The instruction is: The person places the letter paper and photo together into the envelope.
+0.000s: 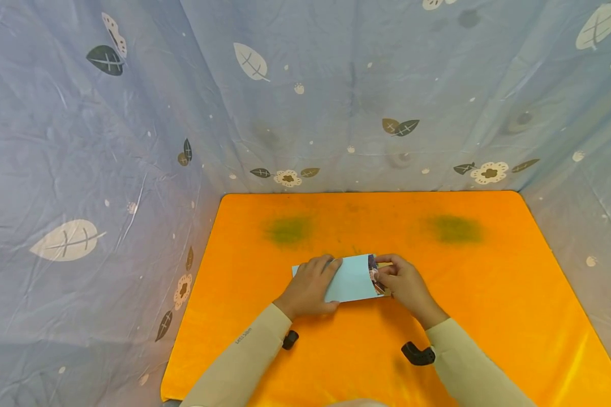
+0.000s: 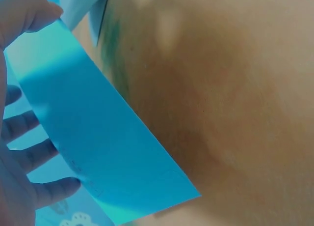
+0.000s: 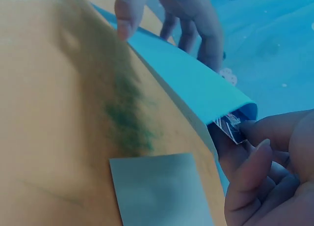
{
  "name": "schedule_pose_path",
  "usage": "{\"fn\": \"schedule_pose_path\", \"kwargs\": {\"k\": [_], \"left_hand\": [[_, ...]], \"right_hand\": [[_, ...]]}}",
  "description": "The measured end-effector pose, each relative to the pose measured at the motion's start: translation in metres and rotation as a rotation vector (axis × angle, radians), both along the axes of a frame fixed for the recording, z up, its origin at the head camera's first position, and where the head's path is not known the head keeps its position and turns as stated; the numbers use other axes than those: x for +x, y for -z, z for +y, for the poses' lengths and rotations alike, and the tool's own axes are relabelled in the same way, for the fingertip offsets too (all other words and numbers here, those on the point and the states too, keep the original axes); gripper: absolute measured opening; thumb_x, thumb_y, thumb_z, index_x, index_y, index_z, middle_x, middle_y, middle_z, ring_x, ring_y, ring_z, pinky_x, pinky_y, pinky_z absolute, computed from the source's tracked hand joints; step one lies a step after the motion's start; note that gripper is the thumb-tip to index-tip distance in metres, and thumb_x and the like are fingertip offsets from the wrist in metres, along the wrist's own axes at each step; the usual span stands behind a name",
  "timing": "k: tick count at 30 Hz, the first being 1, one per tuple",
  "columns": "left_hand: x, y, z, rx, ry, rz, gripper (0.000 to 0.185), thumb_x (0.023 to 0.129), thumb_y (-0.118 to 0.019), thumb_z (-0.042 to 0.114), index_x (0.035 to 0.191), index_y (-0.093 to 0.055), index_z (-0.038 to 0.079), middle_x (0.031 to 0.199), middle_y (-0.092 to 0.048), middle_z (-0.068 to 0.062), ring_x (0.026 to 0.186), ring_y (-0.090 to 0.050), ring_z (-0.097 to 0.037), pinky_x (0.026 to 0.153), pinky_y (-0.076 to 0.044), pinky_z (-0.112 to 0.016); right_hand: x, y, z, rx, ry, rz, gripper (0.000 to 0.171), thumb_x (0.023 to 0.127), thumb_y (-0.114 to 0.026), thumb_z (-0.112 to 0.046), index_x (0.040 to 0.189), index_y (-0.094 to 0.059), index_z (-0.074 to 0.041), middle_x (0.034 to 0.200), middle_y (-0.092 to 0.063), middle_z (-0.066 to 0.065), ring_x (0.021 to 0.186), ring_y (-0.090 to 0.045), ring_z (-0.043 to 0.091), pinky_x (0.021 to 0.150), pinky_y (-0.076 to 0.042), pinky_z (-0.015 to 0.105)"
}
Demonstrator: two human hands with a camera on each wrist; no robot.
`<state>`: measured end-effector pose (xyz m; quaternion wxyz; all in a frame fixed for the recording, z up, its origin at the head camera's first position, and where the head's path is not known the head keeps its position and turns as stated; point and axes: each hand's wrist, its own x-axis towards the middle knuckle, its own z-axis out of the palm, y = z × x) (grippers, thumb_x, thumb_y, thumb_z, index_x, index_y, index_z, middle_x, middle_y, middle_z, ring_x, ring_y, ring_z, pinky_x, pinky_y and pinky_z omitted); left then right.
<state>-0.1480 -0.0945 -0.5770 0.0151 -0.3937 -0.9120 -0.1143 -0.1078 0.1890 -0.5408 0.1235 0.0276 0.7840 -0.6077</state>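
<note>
We are sliding a card (image 1: 374, 275) into the envelope (image 1: 350, 279), which lies mid-mat (image 1: 489, 316). Our left hand (image 1: 309, 287) grips the envelope, thumb over 1 edge, fingers under. Our right hand (image 1: 406, 284) pinches the card at the mouth. It sits partly in; next, we judge, push it straight home.

This looks like a makeshift recording booth rather than a lived-in room. Blue bedsheet fabric (image 1: 346, 96) printed with leaves and flowers hangs creased on the three sides around an orange mat (image 1: 489, 282) that covers the counter. Two green smudges (image 1: 287, 230) mark the mat near the back sheet.
</note>
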Motion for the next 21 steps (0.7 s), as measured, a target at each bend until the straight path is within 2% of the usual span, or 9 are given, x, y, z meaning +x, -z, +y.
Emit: {"fn": "schedule_pose_path", "kwargs": {"k": [3,6,10,13,17,21], "left_hand": [[0.001,0.000,0.001,-0.006,-0.003,0.006,0.099,0.090,-0.082,0.054,0.167,-0.039,0.011,0.158,-0.047,-0.014,0.138,-0.052,-0.035,0.106,-0.049,-0.054],[0.002,0.000,0.002,-0.014,-0.007,0.010,0.099,0.090,-0.082,0.055,0.168,-0.038,0.011,0.159,-0.047,-0.014,0.139,-0.051,-0.035,0.106,-0.049,-0.054],[0.002,0.003,0.002,-0.010,-0.004,0.018,0.099,0.090,-0.082,0.054,0.168,-0.038,0.011,0.159,-0.047,-0.015,0.139,-0.052,-0.035,0.106,-0.049,-0.055],[0.003,0.006,0.002,-0.003,-0.001,0.023,0.099,0.090,-0.081,0.054,0.168,-0.038,0.011,0.159,-0.047,-0.015,0.139,-0.052,-0.036,0.105,-0.050,-0.056],[0.004,0.010,0.000,-0.008,-0.019,0.027,0.099,0.091,-0.081,0.055,0.168,-0.038,0.011,0.160,-0.047,-0.015,0.140,-0.052,-0.035,0.106,-0.049,-0.055],[0.004,0.009,-0.002,-0.005,-0.043,0.018,0.099,0.091,-0.081,0.054,0.168,-0.037,0.010,0.161,-0.046,-0.015,0.141,-0.051,-0.035,0.108,-0.048,-0.056]], "right_hand": [[0.000,0.002,-0.004,0.018,-0.009,-0.006,0.038,0.112,-0.065,-0.013,0.147,-0.058,-0.001,0.103,-0.073,0.014,0.065,-0.057,0.031,0.057,-0.049,0.034],[-0.001,0.003,-0.007,0.064,-0.012,-0.016,0.036,0.113,-0.062,-0.014,0.146,-0.059,-0.002,0.100,-0.073,0.011,0.065,-0.053,0.025,0.062,-0.052,0.037],[-0.001,0.003,-0.009,0.088,-0.012,-0.040,0.035,0.114,-0.059,-0.013,0.147,-0.060,-0.001,0.098,-0.073,0.011,0.072,-0.057,0.027,0.070,-0.058,0.046],[0.000,0.003,-0.010,0.089,-0.021,-0.047,0.036,0.114,-0.058,-0.012,0.148,-0.059,0.001,0.097,-0.072,0.012,0.072,-0.058,0.028,0.072,-0.059,0.049],[0.001,0.002,-0.007,0.050,-0.029,-0.034,0.038,0.114,-0.060,-0.014,0.148,-0.059,0.002,0.107,-0.073,0.014,0.081,-0.065,0.028,0.076,-0.060,0.047],[0.003,-0.001,-0.001,-0.043,-0.012,-0.025,0.044,0.113,-0.063,-0.016,0.151,-0.057,0.003,0.118,-0.074,0.018,0.095,-0.072,0.032,0.085,-0.061,0.047]]}}
